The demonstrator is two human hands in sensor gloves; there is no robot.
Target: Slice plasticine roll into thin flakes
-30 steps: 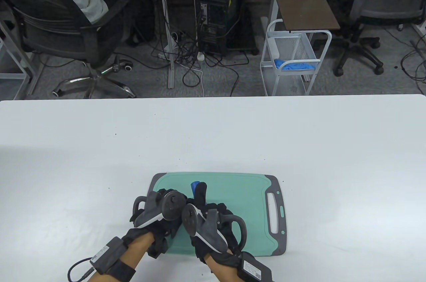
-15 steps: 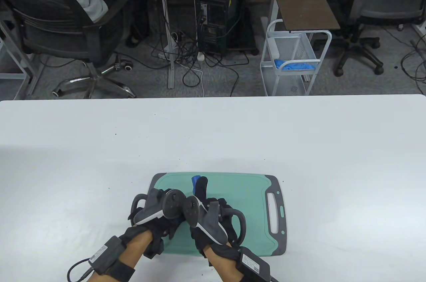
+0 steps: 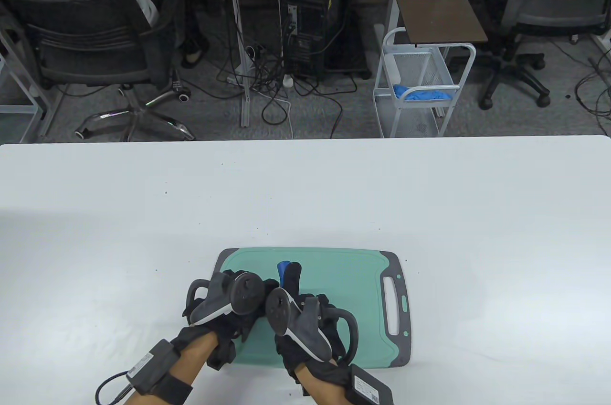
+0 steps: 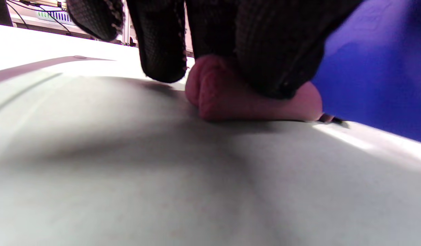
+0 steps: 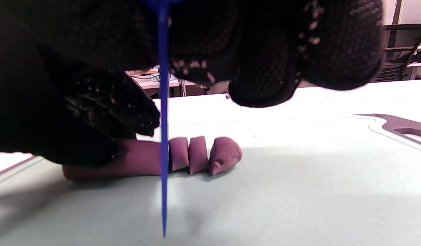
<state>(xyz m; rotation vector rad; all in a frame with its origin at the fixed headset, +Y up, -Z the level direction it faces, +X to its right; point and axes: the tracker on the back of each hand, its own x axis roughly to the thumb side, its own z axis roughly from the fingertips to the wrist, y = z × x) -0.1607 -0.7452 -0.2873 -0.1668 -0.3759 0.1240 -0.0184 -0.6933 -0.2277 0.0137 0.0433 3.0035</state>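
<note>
A pink plasticine roll [image 5: 142,160] lies on the teal cutting board [image 3: 353,281]. My left hand [image 3: 246,291] holds the roll down, its fingers [image 4: 272,51] pressing on top of the roll [image 4: 231,100]. My right hand [image 3: 298,297] grips a blue plastic knife [image 3: 283,265]. In the right wrist view the blade [image 5: 163,136] stands edge-on, down in the roll with its edge at the board. Three cut slices [image 5: 198,154] stand just right of the blade. In the table view the hands hide the roll.
The board's grey handle end [image 3: 395,300] points right. The board lies near the front edge of the white table [image 3: 429,195]. Chairs, cables and a wire cart stand on the floor beyond the table's far edge.
The knife tip shifted a little away across the board and then came back. My right hand ended slightly to the right. My left hand has barely moved.
</note>
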